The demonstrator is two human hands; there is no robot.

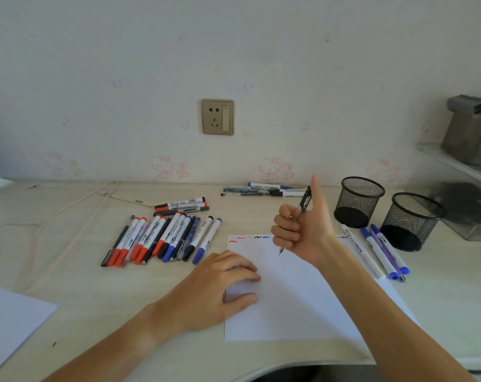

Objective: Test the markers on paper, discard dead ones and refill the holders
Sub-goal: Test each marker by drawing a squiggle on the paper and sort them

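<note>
Right fingers (284,234) curled round a pen (302,208), barrel mostly hidden, left fingers (242,268) flat on paper (288,299)

text: none legible | markers (162,238) left of paper: dark print on white barrels, too small to read | white marker (356,244) right of paper: black script along barrel, unreadable | paper (288,299): red, black, blue squiggles on far edge, no letters | wall stickers (272,168): cartoon cats, no words
</note>
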